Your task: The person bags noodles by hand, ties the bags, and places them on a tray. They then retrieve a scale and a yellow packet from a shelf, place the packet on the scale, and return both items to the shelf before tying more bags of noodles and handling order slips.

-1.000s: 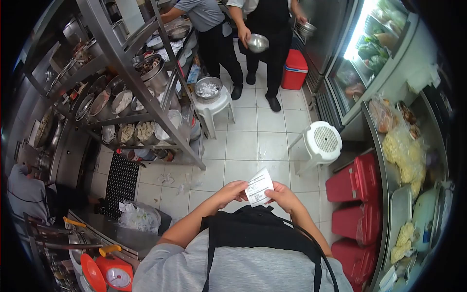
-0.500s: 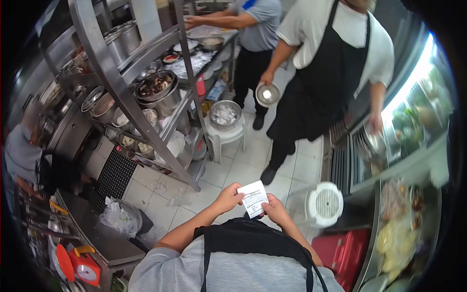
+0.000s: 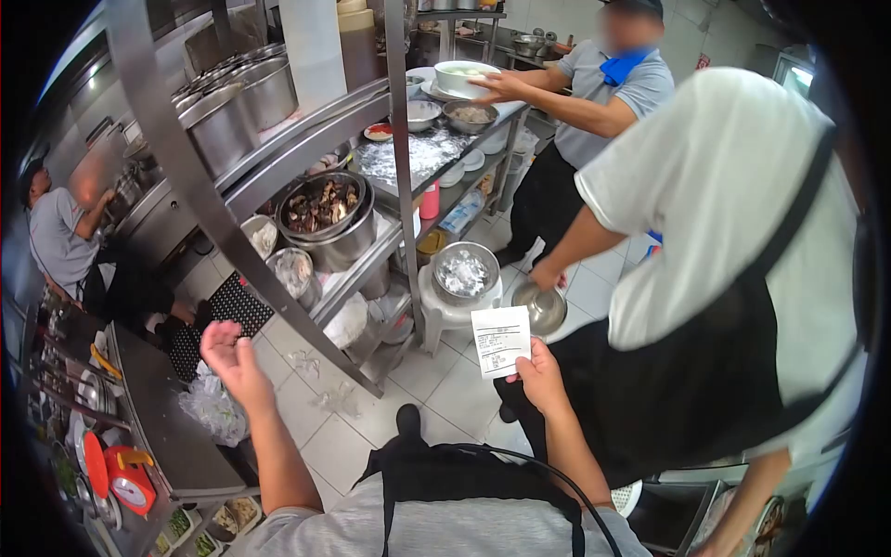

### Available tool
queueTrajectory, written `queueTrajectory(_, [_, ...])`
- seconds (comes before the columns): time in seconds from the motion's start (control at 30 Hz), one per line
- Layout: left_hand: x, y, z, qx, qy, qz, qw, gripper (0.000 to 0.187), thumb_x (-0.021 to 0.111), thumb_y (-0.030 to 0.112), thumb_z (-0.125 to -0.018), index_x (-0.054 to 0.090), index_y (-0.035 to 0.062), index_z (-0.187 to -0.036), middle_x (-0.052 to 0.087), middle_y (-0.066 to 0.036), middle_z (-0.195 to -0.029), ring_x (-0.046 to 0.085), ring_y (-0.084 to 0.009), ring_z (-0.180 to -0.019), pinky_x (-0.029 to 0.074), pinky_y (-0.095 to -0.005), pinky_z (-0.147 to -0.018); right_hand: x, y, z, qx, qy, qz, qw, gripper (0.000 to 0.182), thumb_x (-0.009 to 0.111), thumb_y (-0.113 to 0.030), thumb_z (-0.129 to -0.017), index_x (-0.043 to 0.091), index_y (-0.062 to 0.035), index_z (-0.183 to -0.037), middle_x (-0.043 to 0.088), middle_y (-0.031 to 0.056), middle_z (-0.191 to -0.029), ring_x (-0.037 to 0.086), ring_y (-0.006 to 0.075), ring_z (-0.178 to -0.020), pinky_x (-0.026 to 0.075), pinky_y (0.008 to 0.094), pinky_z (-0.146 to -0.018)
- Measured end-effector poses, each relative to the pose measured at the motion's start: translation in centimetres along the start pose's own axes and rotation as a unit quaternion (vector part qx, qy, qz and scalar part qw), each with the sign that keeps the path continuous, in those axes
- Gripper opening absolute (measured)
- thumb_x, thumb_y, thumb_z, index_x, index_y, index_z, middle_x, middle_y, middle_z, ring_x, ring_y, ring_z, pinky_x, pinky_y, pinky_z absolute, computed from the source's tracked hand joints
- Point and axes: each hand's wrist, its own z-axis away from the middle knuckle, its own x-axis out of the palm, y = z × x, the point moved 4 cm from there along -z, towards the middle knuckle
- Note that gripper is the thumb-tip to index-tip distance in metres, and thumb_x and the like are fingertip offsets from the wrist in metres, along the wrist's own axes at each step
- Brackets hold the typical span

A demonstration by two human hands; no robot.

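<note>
Between the thumb and fingers of my right hand [image 3: 538, 379] is a printed paper receipt [image 3: 501, 342], held upright in front of my apron. Its text is too small to read. My left hand [image 3: 234, 364] is raised off to the left, fingers apart and holding nothing, above a plastic bag of rubbish [image 3: 213, 408]. Just beyond the receipt, a steel bowl [image 3: 540, 308] hangs from the hand of a co-worker in a white shirt and black apron.
A metal shelf rack [image 3: 209, 195] with pots stands ahead on the left. A white stool [image 3: 444, 311] bears a bowl of white powder [image 3: 464, 272]. Close on my right leans the co-worker [image 3: 715, 213]. Another person [image 3: 603, 102] handles a white bowl [image 3: 464, 79]. An orange scale [image 3: 130, 478] sits at lower left.
My left hand has let go of the receipt and swung out left. The receipt stays in my right hand. The co-worker with the steel bowl has come close on my right, bending over.
</note>
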Motion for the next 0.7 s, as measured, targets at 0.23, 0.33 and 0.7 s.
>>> queueTrajectory(0.23, [3.0,2.3,-10.5,0.247,0.038,-0.019,0.968,0.052,0.052,0.016,-0.077,0.027,0.0003,-0.120,0.039,-0.013,-0.117,0.040,-0.0209,-0.106,0.034,-0.0304,-0.084,2.6,0.3,-7.7,-0.028,0.052,-0.065,0.996,0.030,0.036,0.003,-0.078,0.038,0.0027,-0.108,0.054,0.0098,-0.094,0.055,0.0113,-0.071,0.046,0.0218,-0.055])
queueTrajectory(0.33, [5.9,2.1,-13.6,0.311,-0.007,0.033,0.950,0.067,0.060,0.028,-0.073,0.023,-0.0004,-0.121,0.035,-0.013,-0.120,0.036,-0.0227,-0.109,0.029,-0.0335,-0.090,3.5,-1.0,-12.4,-0.073,0.105,-0.056,0.990,0.034,0.036,0.003,-0.077,0.036,0.0040,-0.111,0.054,0.0101,-0.091,0.053,0.0105,-0.066,0.045,0.0215,-0.052])
queueTrajectory(0.7, [6.3,0.8,-13.8,0.229,0.091,-0.120,0.962,0.055,0.051,0.029,-0.078,0.035,-0.0039,-0.119,0.015,-0.013,-0.129,0.027,-0.0207,-0.115,0.025,-0.0330,-0.094,6.8,-9.7,-27.4,-0.239,0.167,-0.093,0.952,0.035,0.039,0.001,-0.079,0.034,0.0008,-0.113,0.055,0.0088,-0.093,0.052,0.0070,-0.065,0.042,0.0178,-0.049])
